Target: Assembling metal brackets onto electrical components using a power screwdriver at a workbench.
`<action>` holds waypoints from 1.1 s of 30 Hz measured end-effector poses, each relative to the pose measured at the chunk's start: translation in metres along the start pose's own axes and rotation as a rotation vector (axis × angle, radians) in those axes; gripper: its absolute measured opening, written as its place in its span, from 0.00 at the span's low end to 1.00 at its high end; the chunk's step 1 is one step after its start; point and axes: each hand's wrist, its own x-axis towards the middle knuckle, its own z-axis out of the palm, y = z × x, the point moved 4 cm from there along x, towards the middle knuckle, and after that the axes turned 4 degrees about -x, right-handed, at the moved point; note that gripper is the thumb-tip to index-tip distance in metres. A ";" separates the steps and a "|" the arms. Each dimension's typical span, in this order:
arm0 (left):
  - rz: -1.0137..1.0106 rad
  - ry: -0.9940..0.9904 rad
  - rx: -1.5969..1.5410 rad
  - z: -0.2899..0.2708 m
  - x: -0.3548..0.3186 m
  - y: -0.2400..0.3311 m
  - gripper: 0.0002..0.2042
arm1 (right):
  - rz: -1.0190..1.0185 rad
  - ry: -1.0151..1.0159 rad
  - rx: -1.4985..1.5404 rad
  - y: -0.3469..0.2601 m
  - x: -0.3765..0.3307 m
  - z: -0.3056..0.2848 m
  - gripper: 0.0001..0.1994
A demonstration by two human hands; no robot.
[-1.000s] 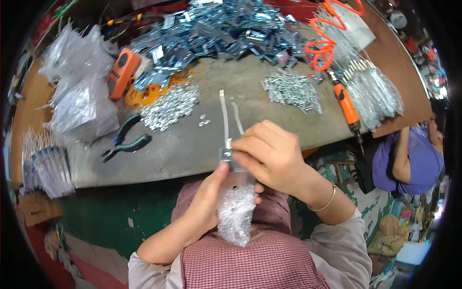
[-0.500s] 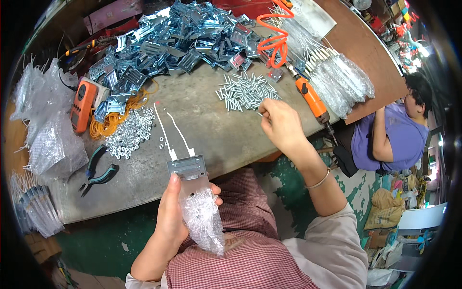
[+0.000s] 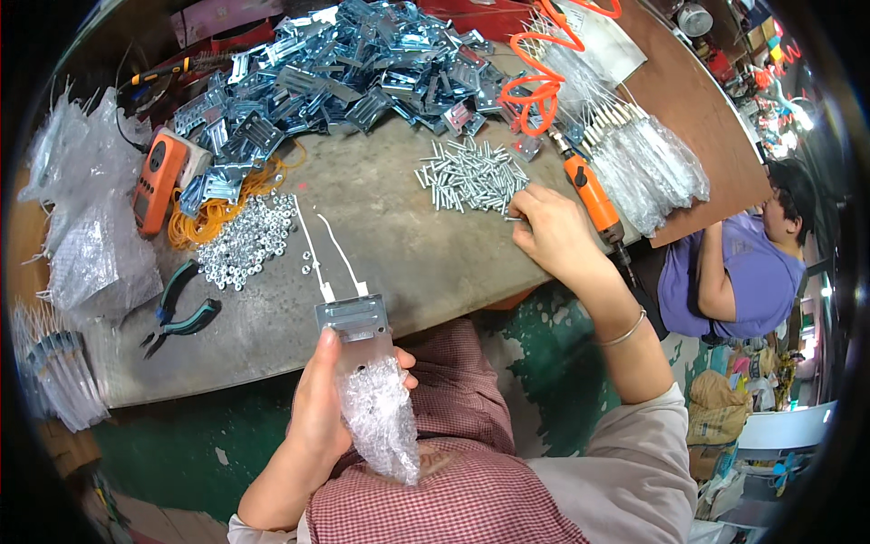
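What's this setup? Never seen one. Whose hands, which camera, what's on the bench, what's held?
No robot: a person's bare hands, filmed from above by the left of two head-worn fisheye cameras, so edges bend. The left hand holds a flat grey part with two white wires and clear bubble wrap. The right hand is at a pile of small silver rods; whether it grips one is unclear. Also on the grey table: bluish metal brackets, silver ring-shaped nuts, teal-and-black pliers, an orange cylindrical power tool.
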 end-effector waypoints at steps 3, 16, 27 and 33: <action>0.006 0.010 0.008 -0.003 0.000 -0.002 0.29 | -0.020 -0.036 -0.040 -0.007 0.005 -0.006 0.08; -0.016 -0.088 -0.257 -0.011 0.003 -0.015 0.30 | -0.125 -0.080 -0.017 0.003 0.010 0.019 0.16; -0.042 0.174 -0.098 0.030 -0.006 0.002 0.24 | -0.059 0.054 1.127 -0.125 -0.023 -0.030 0.05; 0.031 0.155 -0.083 0.040 -0.010 0.009 0.22 | -0.178 0.199 0.939 -0.133 -0.023 -0.033 0.06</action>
